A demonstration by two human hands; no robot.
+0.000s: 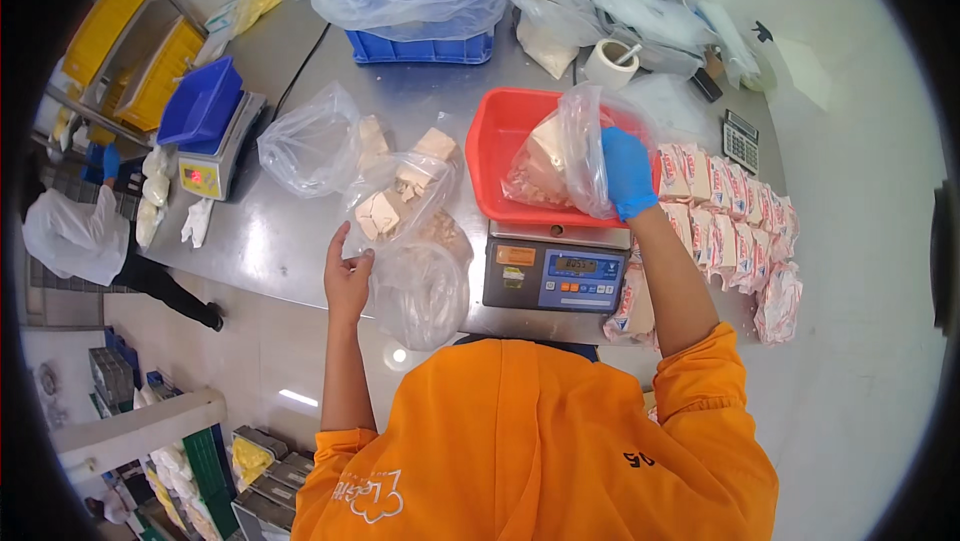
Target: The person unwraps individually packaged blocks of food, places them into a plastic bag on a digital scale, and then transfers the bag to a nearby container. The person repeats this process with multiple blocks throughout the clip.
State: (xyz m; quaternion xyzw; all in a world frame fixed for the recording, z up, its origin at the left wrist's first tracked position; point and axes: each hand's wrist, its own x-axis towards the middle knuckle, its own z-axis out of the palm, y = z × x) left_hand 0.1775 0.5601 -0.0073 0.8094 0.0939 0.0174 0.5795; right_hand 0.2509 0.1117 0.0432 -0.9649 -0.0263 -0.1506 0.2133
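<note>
My right hand (628,172), in a blue glove, is at the rim of a clear plastic bag (589,158); its fingers are partly hidden, so I cannot tell whether it grips. Pale yeast blocks and crumbs (536,181) lie in this bag, inside a red plastic tub (491,136) on a digital scale (555,278). My bare left hand (349,267) has its fingers apart and holds nothing. Just beyond it are a clear bag with broken yeast blocks (377,215) and another bag (420,293) with crumbs. More pale blocks (435,145) lie behind.
Wrapped yeast packs (720,185) stand in rows at the right, near a calculator (741,142). A blue crate (420,50) lined with plastic stands at the back, beside a bag of powder (551,46) and a tape roll (611,63). A second scale (217,166) holds a blue tub (201,106). A person (79,233) is at far left.
</note>
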